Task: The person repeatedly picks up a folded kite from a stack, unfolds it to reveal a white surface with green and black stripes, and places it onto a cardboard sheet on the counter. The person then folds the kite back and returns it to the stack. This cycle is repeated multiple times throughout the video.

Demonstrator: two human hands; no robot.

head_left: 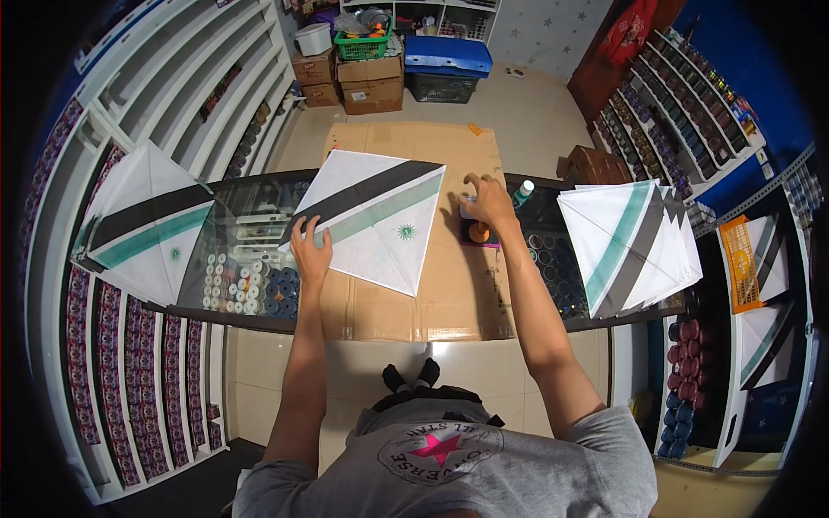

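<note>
A white diamond-shaped kite (371, 243) with a black stripe, a pale green stripe and a small green starburst print lies on a sheet of cardboard (380, 315). My left hand (311, 249) rests on its left corner, fingers spread. To the right of the kite, my right hand (488, 203) is over a small purple-edged pad (492, 241), its fingers bent and apart. Beside that wrist stands an orange-brown round knob (477, 231) on the pad. Something pale shows under the right fingertips, too covered to name.
Similar striped kites are stacked at the left (151, 229) and the right (617, 246) of the glass counter (250, 321). A small bottle (523, 192) stands just right of my right hand. Thread spools (233, 285) show through the glass. Boxes (371, 86) and a blue-lidded bin (447, 56) are behind.
</note>
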